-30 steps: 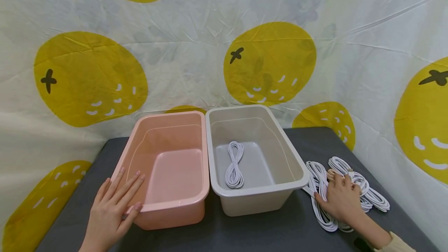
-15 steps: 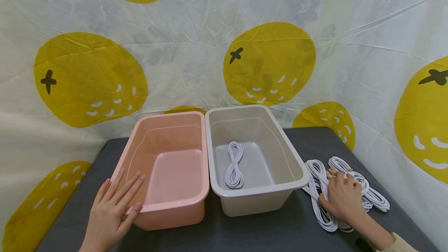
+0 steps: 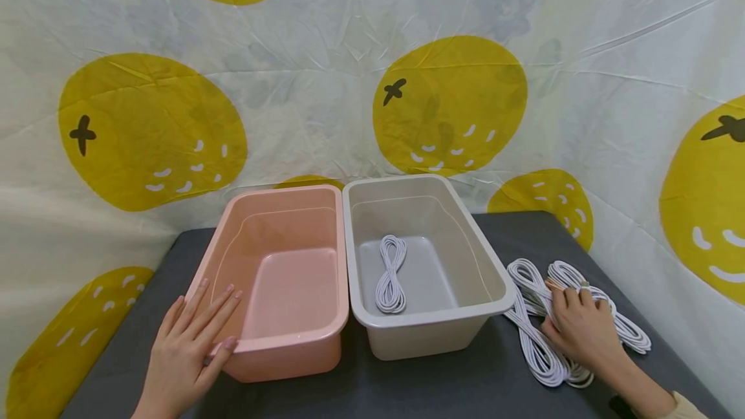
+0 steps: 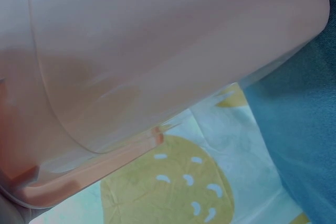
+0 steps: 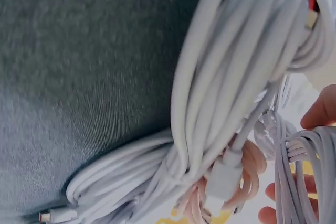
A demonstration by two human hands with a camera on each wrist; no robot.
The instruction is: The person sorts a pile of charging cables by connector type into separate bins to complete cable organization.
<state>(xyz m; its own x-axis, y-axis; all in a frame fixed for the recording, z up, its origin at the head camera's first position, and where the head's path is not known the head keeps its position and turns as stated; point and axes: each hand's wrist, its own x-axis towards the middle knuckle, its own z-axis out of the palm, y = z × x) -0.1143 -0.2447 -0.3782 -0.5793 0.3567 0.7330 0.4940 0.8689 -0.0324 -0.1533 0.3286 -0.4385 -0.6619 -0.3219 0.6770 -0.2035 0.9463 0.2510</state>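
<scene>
My left hand (image 3: 186, 348) lies with straight fingers across the near-left rim of the pink plastic bin (image 3: 285, 339). At the right, my right hand (image 3: 584, 335) grips a bundle of white cable (image 5: 315, 156) from a pile; in the right wrist view thumb and fingertips show on either side of it. Other coiled white cables (image 3: 544, 361) lie below and around that hand, one with a white plug (image 5: 224, 179). A pinkish cable (image 5: 252, 169) shows among them. One figure-eight white cable bundle (image 3: 390, 283) lies inside the grey bin (image 3: 431, 317). The palm hides part of the pile.
Both bins stand side by side on a dark grey tabletop (image 3: 407, 393). A white cloth with yellow fruit prints (image 3: 314, 121) hangs behind and at the sides. A small dark object (image 3: 621, 406) lies partly under the right forearm.
My right hand has shifted slightly right, and the upper-left loop of white cable beside it has moved up and spread. The left hand and both bins stay put.
</scene>
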